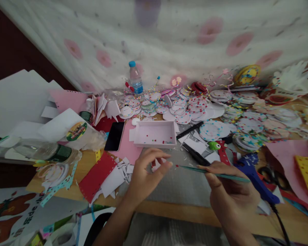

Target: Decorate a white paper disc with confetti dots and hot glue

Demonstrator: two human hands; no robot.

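My left hand [145, 172] is over the grey mat [177, 191], its fingers curled and the thumb and index tip apart. A small pale piece with red marks [156, 164] shows inside the curl, mostly hidden by the fingers; its kind is unclear. My right hand [231, 194] pinches green tweezers [220, 175], pointing left. At their tip is a tiny red piece [177, 166], just right of my left fingertips. Behind both hands stands a shallow white box [155, 145] with a few red bits inside.
Decorated paper discs [179, 109] crowd the back. A phone [114, 136] lies left of the box; paper scraps [123, 169] and red card [97, 176] are nearer. At right are a blue glue gun [259, 186] with a cord and black scissors [273, 176]. A water bottle [135, 78] stands behind.
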